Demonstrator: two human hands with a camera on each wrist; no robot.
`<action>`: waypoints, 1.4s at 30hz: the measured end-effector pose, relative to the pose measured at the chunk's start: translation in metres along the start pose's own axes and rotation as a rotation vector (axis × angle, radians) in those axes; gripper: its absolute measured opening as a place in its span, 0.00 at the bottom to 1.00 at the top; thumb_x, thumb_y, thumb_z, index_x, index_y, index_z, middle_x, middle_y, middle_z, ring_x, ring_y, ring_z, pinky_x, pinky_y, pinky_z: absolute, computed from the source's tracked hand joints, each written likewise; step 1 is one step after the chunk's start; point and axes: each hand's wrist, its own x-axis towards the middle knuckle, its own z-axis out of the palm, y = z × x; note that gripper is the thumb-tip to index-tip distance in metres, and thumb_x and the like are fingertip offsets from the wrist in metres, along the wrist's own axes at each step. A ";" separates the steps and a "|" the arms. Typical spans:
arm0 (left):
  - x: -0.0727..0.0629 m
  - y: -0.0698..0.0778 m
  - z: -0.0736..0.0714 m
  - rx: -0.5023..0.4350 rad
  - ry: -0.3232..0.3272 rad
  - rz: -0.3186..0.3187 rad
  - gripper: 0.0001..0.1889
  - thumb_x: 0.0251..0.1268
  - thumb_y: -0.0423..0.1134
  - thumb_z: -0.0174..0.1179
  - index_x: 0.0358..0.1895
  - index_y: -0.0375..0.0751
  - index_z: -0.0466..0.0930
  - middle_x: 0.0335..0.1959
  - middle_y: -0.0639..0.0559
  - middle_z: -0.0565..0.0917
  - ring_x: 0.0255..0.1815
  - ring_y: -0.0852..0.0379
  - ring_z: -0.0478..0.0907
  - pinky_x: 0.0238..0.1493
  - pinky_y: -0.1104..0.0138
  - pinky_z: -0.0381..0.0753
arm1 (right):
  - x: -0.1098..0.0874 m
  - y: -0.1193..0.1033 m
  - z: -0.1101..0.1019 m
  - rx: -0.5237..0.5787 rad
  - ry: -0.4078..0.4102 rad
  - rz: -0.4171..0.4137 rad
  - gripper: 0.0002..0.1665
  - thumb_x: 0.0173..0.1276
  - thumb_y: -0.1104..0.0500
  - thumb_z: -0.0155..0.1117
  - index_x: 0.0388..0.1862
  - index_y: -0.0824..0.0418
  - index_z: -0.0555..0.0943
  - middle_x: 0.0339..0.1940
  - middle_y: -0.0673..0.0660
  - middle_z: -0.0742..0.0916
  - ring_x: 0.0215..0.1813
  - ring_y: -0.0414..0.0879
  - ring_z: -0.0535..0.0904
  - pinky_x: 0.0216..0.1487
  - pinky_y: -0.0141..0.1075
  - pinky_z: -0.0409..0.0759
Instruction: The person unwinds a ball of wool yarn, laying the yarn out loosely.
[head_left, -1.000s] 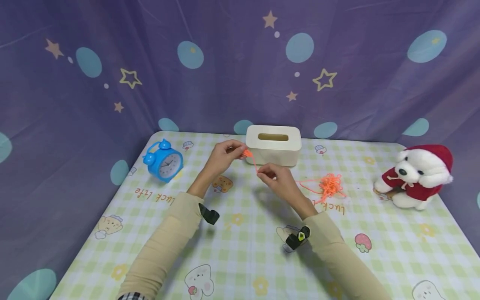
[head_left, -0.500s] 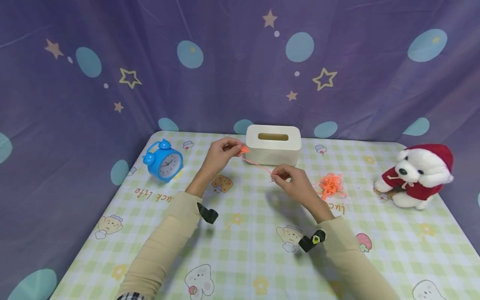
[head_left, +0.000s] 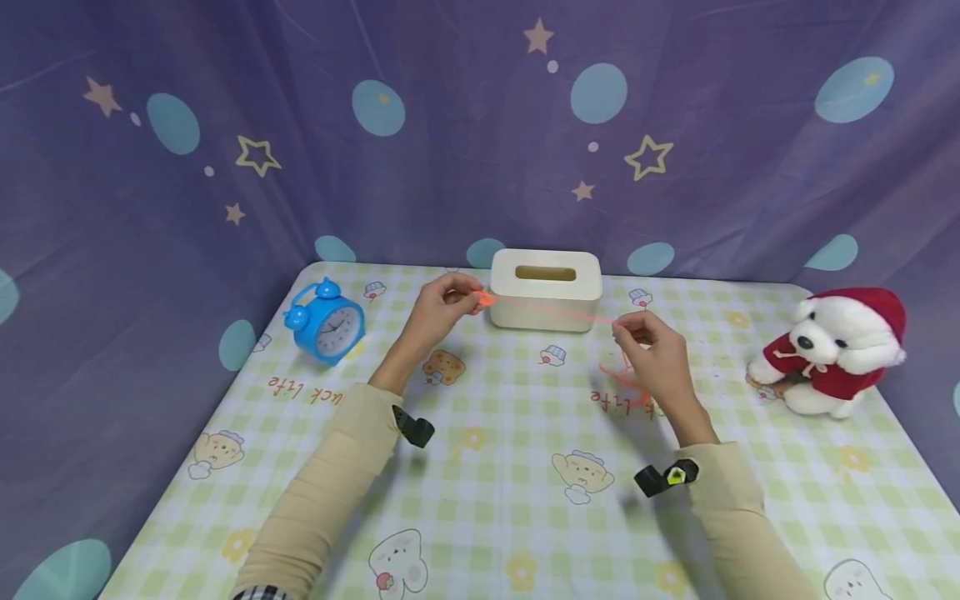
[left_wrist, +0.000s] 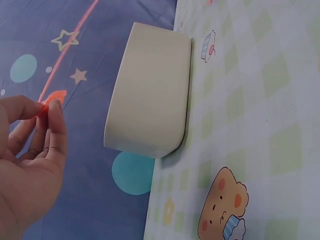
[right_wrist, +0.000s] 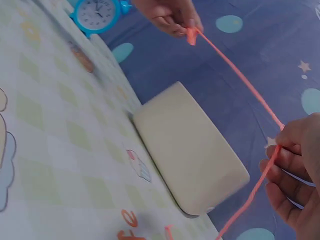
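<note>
Between thumb and fingertips my left hand [head_left: 438,312] pinches a small orange wad of yarn [left_wrist: 57,96], held above the table in front of the tissue box. From it a straight strand of the same orange yarn [right_wrist: 240,75] runs across to my right hand [head_left: 660,358], which pinches it between thumb and index finger. Below the right fingers the yarn hangs on downward, as the right wrist view shows. Loose loops of yarn [head_left: 628,379] lie on the table beneath that hand, and the hand hides most of the tangled pile.
Behind the strand stands a cream tissue box [head_left: 543,310]. To the left is a blue alarm clock [head_left: 327,325]; at the right edge sits a white plush bear [head_left: 832,354] in red clothes. A checked cloth [head_left: 480,483] covers the table, with a purple curtain [head_left: 465,167] behind.
My right hand has moved right and slightly away, stretching the strand longer and straighter and now covering most of the pile. My left hand has stayed nearly still.
</note>
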 end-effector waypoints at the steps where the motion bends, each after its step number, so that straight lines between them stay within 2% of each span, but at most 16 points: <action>1: 0.000 0.000 0.000 0.007 -0.001 0.000 0.11 0.69 0.34 0.57 0.51 0.33 0.78 0.45 0.42 0.80 0.42 0.48 0.82 0.48 0.63 0.84 | 0.000 0.000 -0.002 -0.005 0.016 0.007 0.10 0.69 0.55 0.62 0.39 0.61 0.82 0.34 0.57 0.87 0.33 0.29 0.78 0.39 0.21 0.75; 5: 0.000 0.001 -0.001 0.023 -0.012 -0.031 0.12 0.70 0.35 0.56 0.52 0.35 0.80 0.48 0.41 0.82 0.46 0.44 0.81 0.48 0.64 0.83 | 0.001 -0.001 -0.006 0.021 0.053 0.025 0.09 0.68 0.56 0.63 0.39 0.61 0.83 0.34 0.58 0.87 0.34 0.29 0.78 0.38 0.21 0.75; 9: 0.000 0.002 -0.002 0.027 -0.014 -0.076 0.13 0.70 0.37 0.56 0.53 0.36 0.80 0.51 0.41 0.82 0.45 0.52 0.82 0.49 0.65 0.83 | 0.000 -0.009 -0.009 0.054 0.059 0.036 0.08 0.67 0.59 0.64 0.39 0.63 0.83 0.34 0.60 0.86 0.34 0.31 0.78 0.37 0.21 0.75; 14: 0.001 0.001 -0.002 0.009 0.017 -0.078 0.15 0.70 0.41 0.57 0.52 0.35 0.80 0.48 0.38 0.82 0.41 0.58 0.82 0.52 0.63 0.83 | -0.004 -0.032 -0.016 0.084 0.071 0.033 0.07 0.67 0.64 0.63 0.38 0.69 0.81 0.33 0.66 0.85 0.34 0.33 0.79 0.38 0.21 0.75; 19: 0.000 -0.001 -0.002 0.013 0.064 -0.050 0.12 0.68 0.40 0.58 0.47 0.35 0.82 0.44 0.39 0.83 0.37 0.60 0.81 0.48 0.67 0.83 | -0.007 -0.038 -0.024 0.080 0.095 0.037 0.07 0.66 0.65 0.63 0.38 0.70 0.81 0.31 0.60 0.85 0.34 0.32 0.79 0.39 0.21 0.75; 25: 0.000 -0.002 -0.003 0.024 0.072 -0.042 0.11 0.69 0.36 0.58 0.48 0.33 0.80 0.44 0.40 0.82 0.37 0.61 0.82 0.48 0.64 0.84 | -0.005 -0.026 -0.033 0.094 0.156 0.060 0.09 0.66 0.65 0.63 0.40 0.72 0.81 0.28 0.49 0.85 0.32 0.31 0.79 0.37 0.20 0.74; 29: -0.001 -0.002 -0.004 0.017 0.059 -0.040 0.11 0.70 0.34 0.56 0.50 0.33 0.77 0.42 0.41 0.79 0.38 0.58 0.82 0.49 0.60 0.83 | -0.005 -0.021 -0.039 0.078 0.225 0.072 0.09 0.67 0.64 0.62 0.40 0.72 0.80 0.27 0.43 0.83 0.31 0.31 0.78 0.34 0.20 0.73; 35: -0.001 -0.001 -0.004 0.029 0.044 -0.047 0.12 0.70 0.31 0.52 0.54 0.35 0.76 0.40 0.45 0.76 0.42 0.47 0.81 0.49 0.64 0.83 | -0.003 -0.016 -0.046 0.094 0.313 0.050 0.10 0.67 0.65 0.61 0.39 0.74 0.79 0.25 0.37 0.81 0.28 0.30 0.76 0.34 0.20 0.71; 39: 0.000 -0.002 -0.004 0.061 0.065 -0.058 0.12 0.68 0.32 0.53 0.51 0.39 0.80 0.38 0.46 0.78 0.46 0.39 0.81 0.46 0.65 0.84 | -0.002 -0.015 -0.050 0.107 0.347 0.045 0.10 0.67 0.66 0.61 0.40 0.75 0.79 0.25 0.36 0.80 0.28 0.29 0.76 0.35 0.20 0.72; 42: 0.000 -0.002 -0.003 0.091 0.073 -0.069 0.12 0.68 0.33 0.54 0.50 0.39 0.81 0.37 0.46 0.79 0.45 0.40 0.82 0.45 0.65 0.84 | 0.000 -0.003 -0.050 0.115 0.373 0.053 0.11 0.67 0.64 0.61 0.40 0.74 0.79 0.25 0.38 0.81 0.28 0.30 0.76 0.35 0.21 0.73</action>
